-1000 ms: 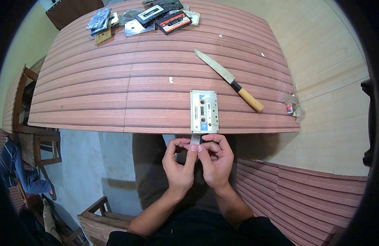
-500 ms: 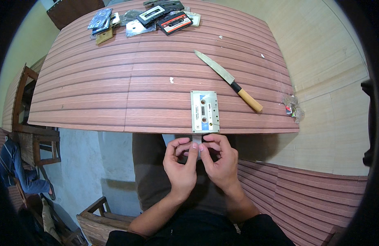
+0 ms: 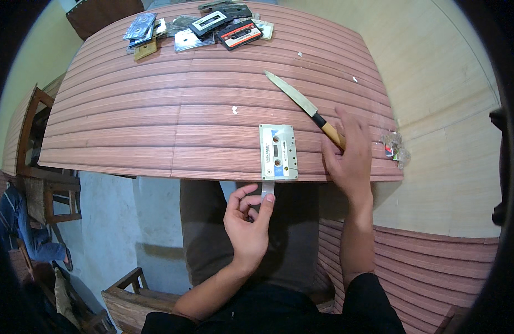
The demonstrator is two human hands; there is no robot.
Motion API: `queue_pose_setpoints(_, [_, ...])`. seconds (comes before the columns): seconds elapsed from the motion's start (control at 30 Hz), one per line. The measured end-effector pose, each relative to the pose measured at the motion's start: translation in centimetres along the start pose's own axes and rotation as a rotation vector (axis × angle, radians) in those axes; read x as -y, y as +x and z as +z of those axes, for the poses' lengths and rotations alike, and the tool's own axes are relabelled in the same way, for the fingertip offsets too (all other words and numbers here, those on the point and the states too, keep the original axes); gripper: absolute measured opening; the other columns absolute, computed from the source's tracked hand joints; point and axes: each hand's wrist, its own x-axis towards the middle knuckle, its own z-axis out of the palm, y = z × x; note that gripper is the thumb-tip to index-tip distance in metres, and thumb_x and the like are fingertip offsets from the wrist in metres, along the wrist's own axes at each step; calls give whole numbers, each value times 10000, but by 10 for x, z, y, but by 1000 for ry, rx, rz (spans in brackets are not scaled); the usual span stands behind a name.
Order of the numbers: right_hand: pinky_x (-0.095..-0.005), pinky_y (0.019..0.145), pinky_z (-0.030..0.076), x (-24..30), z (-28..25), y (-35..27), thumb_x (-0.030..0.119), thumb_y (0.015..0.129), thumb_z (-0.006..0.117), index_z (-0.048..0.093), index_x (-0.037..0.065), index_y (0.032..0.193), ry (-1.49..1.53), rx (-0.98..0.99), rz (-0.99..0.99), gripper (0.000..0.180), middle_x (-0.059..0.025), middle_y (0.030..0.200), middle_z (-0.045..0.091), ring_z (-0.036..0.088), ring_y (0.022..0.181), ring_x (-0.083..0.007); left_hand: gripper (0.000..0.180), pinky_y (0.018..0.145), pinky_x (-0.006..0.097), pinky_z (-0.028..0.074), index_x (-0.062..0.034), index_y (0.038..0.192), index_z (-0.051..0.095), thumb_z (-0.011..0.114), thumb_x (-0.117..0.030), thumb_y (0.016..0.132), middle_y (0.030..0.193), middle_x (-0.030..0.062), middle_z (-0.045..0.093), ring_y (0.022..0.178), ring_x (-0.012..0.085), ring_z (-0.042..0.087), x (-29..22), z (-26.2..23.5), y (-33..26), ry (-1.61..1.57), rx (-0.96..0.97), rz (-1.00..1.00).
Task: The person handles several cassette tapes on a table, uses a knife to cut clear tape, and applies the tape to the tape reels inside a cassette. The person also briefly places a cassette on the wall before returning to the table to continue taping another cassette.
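A white cassette tape (image 3: 278, 145) with a blue-and-white label lies flat at the table's near edge. From its near end a pale translucent strip (image 3: 267, 188) hangs past the edge. My left hand (image 3: 248, 220) pinches this strip between thumb and fingers, just below the cassette. My right hand (image 3: 349, 156) is over the handle of a kitchen knife (image 3: 293, 94), fingers spread and slightly blurred. Part of the wooden handle shows between thumb and fingers; whether they touch it is unclear. The blade points away and to the left.
Several cassettes, among them a black and red one (image 3: 240, 35), lie heaped with clear cases (image 3: 140, 26) at the table's far side. Crumpled clear plastic (image 3: 397, 149) sits by the right edge. Small white scraps (image 3: 235, 110) dot the table (image 3: 112, 111). A wall (image 3: 446, 139) borders it at right.
My right hand has left the strip and moved right and forward to the knife's handle. My left hand stays on the strip. The cassette and knife lie where they were.
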Motion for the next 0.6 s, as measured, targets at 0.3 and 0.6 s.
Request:
queue_pose_setpoints(0.3, [-507,876,556,-17,-6,22,63,988,697,678,14,1369,137,367,38,385,-228,1154,646,679,1019,-429,171,663,207,503,8,1201,746,793,-83,1064,919,84,824,759,49,694,-12,-1,-1,-49,25,-64])
queue_pose_setpoints(0.6, [-430,751,558,15,-96,43,164,990,809,784,51,1288,431,701,-176,320,-143,943,762,740,839,-336,101,596,201,451,-5,1107,757,803,-79,1056,840,44,794,664,9,613,-7,5,2,-86,-31,23])
